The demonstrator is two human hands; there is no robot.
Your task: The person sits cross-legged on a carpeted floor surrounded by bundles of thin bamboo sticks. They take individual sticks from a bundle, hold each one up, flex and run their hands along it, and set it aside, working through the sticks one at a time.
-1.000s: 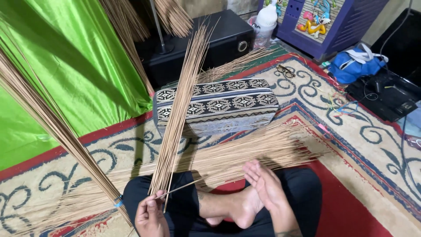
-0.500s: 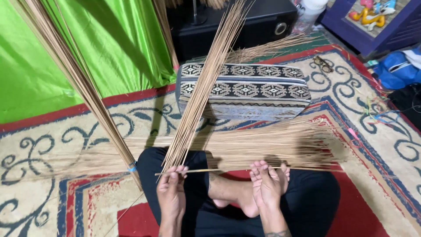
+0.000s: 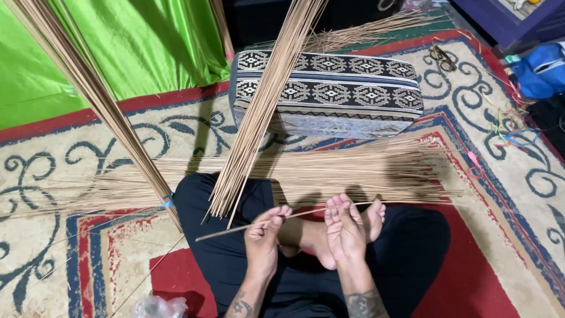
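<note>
Patterned rug [image 3: 76,159] in cream, red and blue fills most of the floor, with a bright green sheet [image 3: 118,53] spread across the upper left of the frame. You're sitting cross-legged on it in black trousers [image 3: 223,259], bare feet tucked in at the bottom middle.

Your left hand [image 3: 262,238] has its fingers pinched around one thin tan stick [image 3: 282,217], which runs nearly level from lower left to right across your lap. Your right hand [image 3: 343,229] sits on the same stick just to the right, fingers straight and pressed together along it, so it looks more like a flat guiding touch than a clenched grip. The stick passes right over your toes.

Leaning up from your left knee toward the top middle is a loose bundle of long tan sticks [image 3: 265,100], its lower ends just above your left hand. Behind your hands, a wide flat pile of the same sticks [image 3: 329,174] lies crosswise on the rug. Another tied bundle [image 3: 88,94] slants down from the upper left, with a blue band [image 3: 168,200] near its lower end.

Upper middle has a rectangular cushion with a black-and-cream geometric weave [image 3: 329,91]. Blue bag [image 3: 544,70] at the right edge, and some crumpled clear plastic [image 3: 156,307] at the bottom left.
</note>
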